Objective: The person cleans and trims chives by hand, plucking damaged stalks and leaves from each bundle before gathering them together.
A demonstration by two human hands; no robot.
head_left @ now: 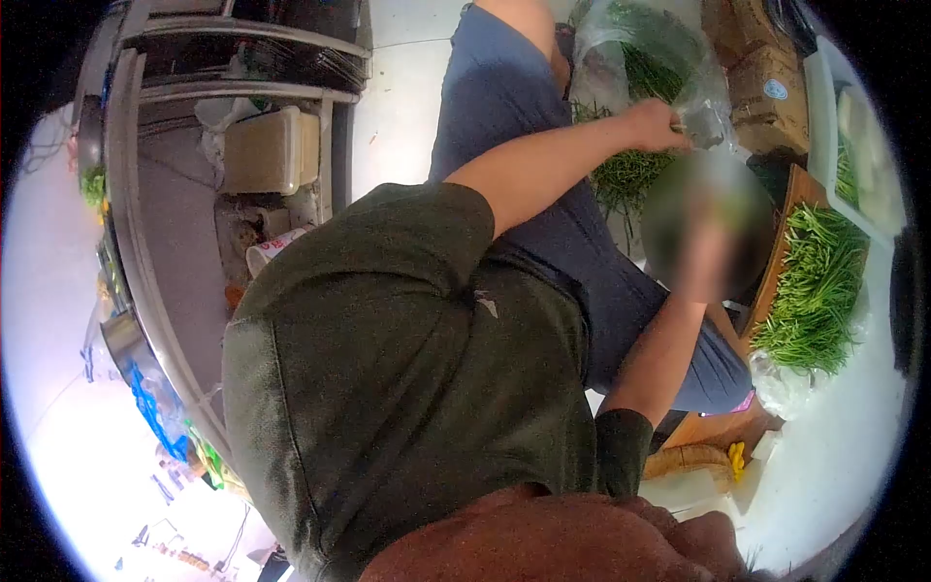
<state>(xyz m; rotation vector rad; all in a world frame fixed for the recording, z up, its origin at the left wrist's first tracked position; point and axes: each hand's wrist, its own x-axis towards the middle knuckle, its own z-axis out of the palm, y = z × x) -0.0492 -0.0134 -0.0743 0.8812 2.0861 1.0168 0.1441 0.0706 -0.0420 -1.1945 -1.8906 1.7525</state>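
Observation:
My left hand (658, 126) is closed in a pinch beside a clear plastic bag (716, 92); what it holds is too small to make out. Long green stems (655, 73) lie in the bag, and more loose greens (621, 179) spread below my left wrist. My right hand (710, 233) is inside a blurred patch over a dark round shape; its fingers cannot be made out, though a green tint shows near them. To its right, a thick pile of green stems (810, 291) rests on a wooden board (771, 276).
Cardboard boxes (771, 97) stand at the upper right, next to a pale plastic tub (826, 126). Metal shelving (160, 281) with a lidded container (262, 150) is on the left. Crumpled clear plastic (786, 386) and a yellow object (737, 461) are at the lower right.

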